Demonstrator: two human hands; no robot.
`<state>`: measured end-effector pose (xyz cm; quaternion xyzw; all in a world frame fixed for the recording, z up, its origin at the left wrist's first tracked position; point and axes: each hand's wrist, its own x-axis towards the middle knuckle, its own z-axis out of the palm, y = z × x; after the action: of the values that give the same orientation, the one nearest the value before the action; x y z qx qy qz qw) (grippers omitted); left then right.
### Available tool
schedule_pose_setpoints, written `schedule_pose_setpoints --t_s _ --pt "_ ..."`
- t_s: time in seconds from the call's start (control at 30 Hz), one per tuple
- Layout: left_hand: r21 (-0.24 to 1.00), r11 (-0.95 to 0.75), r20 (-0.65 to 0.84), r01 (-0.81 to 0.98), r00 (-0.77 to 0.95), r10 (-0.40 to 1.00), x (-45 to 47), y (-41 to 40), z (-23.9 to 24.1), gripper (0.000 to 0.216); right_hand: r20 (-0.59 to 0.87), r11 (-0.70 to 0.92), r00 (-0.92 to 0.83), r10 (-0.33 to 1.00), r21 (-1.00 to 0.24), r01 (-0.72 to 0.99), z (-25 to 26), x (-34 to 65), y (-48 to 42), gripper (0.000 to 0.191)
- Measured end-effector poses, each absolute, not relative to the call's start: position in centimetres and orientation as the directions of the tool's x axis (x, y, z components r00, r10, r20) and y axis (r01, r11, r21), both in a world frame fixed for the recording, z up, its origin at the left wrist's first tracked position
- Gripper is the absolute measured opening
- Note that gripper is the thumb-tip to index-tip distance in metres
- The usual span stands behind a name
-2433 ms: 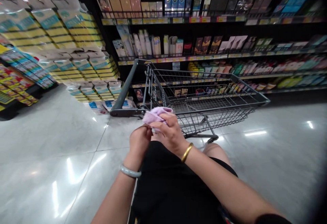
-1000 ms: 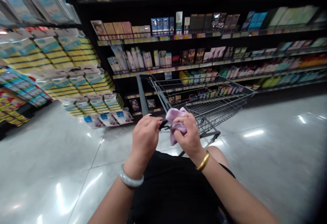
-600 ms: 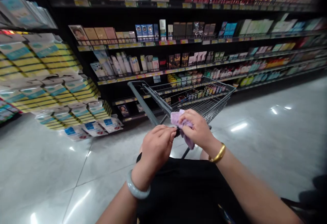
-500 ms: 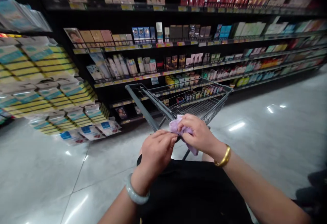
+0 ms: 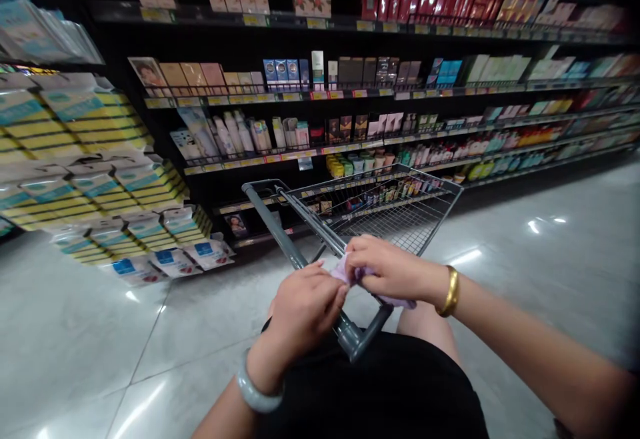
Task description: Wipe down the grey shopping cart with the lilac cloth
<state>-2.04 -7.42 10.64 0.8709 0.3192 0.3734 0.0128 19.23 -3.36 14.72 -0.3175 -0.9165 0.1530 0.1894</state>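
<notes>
A crumpled light-purple cloth (image 5: 340,269) is bunched between my two hands, over the near part of the shopping cart's grey handle (image 5: 276,227). My right hand (image 5: 377,265) is closed around the cloth, and a loose end hangs out below its palm. Close by on the left, my left hand (image 5: 309,302) is curled above the handle. Its fingertips pinch the cloth's edge beside my right fingers; whether its palm rests on the bar is hidden. Beyond my hands, the wire basket of the shopping cart (image 5: 395,225) points away to the right.
Long shelves (image 5: 215,165) of boxed and bottled goods run behind the cart. Stacked yellow-and-white packs (image 5: 85,189) stand at the left. Glossy grey floor (image 5: 500,285) stretches to the right. My lap in black clothing (image 5: 380,392) is just below the handle.
The cart has come nearer to me, and its handle's end corner now shows below my hands. Both hands have shifted slightly down; the cloth is more covered by my right hand.
</notes>
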Motion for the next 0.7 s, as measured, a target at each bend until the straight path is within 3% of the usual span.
schedule_pose_setpoints --t_s 0.13,0.3,0.37,0.43,0.63,0.7 --pt "0.286 -0.770 0.632 0.570 0.492 0.599 -2.7 -6.4 10.4 0.023 0.333 0.711 -0.630 0.701 -0.268 0.650 13.4 19.2 -2.4 0.027" --pt "0.354 -0.774 0.657 0.524 0.450 0.605 -3.0 -6.8 9.5 0.018 0.190 0.740 -0.756 0.626 -0.450 0.500 13.0 19.7 -1.7 0.031" --pt "0.403 -0.767 0.657 0.498 0.426 0.622 -3.0 -7.1 9.2 0.017 0.214 0.732 -0.765 0.607 -0.525 0.434 13.1 19.8 -0.8 0.034" --pt "0.448 -0.757 0.654 0.477 0.403 0.641 -2.9 -7.4 9.0 0.018 0.285 0.735 -0.724 0.628 -0.523 0.431 13.0 19.3 0.0 0.036" --pt "0.492 -0.744 0.649 0.452 0.379 0.660 -2.9 -7.0 8.6 0.019 0.428 0.772 -0.664 0.613 -0.147 0.618 12.4 16.3 0.2 0.027" --pt "0.493 -0.744 0.648 0.451 0.381 0.660 -3.1 -6.9 8.6 0.018 0.431 0.769 -0.675 0.599 -0.078 0.634 12.3 15.4 0.3 0.026"
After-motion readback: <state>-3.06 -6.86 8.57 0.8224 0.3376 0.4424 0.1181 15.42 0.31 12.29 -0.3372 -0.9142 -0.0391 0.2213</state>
